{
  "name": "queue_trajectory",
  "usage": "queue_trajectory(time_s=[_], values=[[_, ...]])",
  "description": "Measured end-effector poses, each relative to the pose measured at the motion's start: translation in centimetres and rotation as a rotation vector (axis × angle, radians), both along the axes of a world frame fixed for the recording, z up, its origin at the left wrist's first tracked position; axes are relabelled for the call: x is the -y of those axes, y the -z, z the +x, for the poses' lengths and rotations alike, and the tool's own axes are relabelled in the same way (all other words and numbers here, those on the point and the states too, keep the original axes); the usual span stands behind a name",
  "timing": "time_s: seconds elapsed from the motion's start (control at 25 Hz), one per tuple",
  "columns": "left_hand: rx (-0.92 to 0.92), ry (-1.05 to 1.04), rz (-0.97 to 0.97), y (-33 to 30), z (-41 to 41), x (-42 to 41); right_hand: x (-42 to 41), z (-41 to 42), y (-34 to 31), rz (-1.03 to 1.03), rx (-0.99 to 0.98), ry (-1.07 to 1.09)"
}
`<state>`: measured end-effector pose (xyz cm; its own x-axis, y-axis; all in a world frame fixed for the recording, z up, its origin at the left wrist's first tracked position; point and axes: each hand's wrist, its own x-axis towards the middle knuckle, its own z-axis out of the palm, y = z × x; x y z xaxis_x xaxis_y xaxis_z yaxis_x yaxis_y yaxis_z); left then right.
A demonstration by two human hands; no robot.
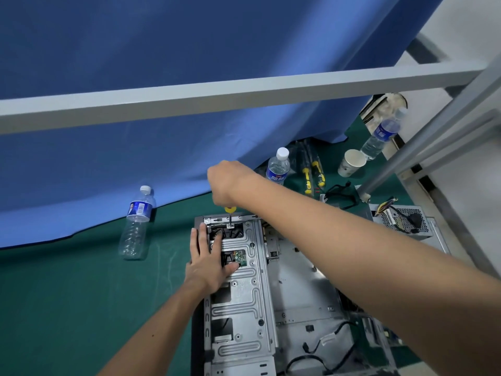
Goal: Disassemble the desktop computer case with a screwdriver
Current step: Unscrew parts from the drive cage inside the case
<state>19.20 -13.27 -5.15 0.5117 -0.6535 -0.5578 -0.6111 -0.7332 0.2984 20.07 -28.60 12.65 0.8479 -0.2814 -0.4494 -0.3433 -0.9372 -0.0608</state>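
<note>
The right hand [226, 183] grips the yellow-handled screwdriver [230, 216]; keep it upright above the screw, while the flat, spread left hand [207, 260] steadies the grey metal case [244, 294] below.

In front of you a blue curtain [162, 63] hangs down to the green table cover [67, 294], its hem lying in folds on the cloth. A pale grey metal bar [244, 96] crosses your view, joined at the right to slanted grey frame rails [444, 126]. Behind those you have a plain white wall [466, 28], evenly lit.
</note>
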Motion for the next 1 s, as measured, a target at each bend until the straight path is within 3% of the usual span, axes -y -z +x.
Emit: queue_trajectory(time_s=[0.24, 0.32, 0.36, 0.44, 0.52, 0.64, 0.68, 0.76, 0.84, 0.88, 1.0], values=[[0.008, 0.019, 0.014, -0.2, 0.0, 0.0, 0.1, 1.2, -0.6, -0.146, -0.081, -0.445], [0.008, 0.024, 0.021, -0.3, -0.1, -0.1, 1.0, 0.5, -0.6, -0.102, -0.053, -0.538], [0.009, 0.027, 0.024, -0.3, -0.1, -0.1, 1.3, 0.2, -0.5, -0.048, -0.021, -0.506], [0.009, 0.032, 0.028, -0.2, 0.0, -0.1, 1.6, -0.5, 0.0, 0.106, 0.082, -0.214], [0.01, 0.031, 0.03, -0.1, -0.1, -0.1, 1.7, -0.8, 0.7, 0.052, 0.115, 0.04], [0.012, 0.027, 0.028, -0.1, -0.1, -0.1, 1.4, -0.6, 1.0, -0.256, 0.047, -0.11], [0.01, 0.023, 0.025, 0.0, -0.1, -0.1, 1.2, -0.5, 0.5, -0.262, 0.029, -0.201], [0.003, 0.017, 0.019, -0.1, -0.1, -0.1, 1.7, -0.2, -0.2, -0.077, 0.028, -0.329], [0.001, 0.013, 0.02, 0.0, -0.1, -0.1, 1.7, -0.2, -1.0, 0.157, 0.014, -0.259], [-0.003, 0.011, 0.021, 0.0, -0.1, 0.0, 1.4, -0.3, -1.0, 0.145, -0.004, -0.205], [-0.014, 0.004, 0.028, -0.1, -0.1, 0.0, 0.9, -0.4, -0.9, -0.173, -0.083, -0.084]])
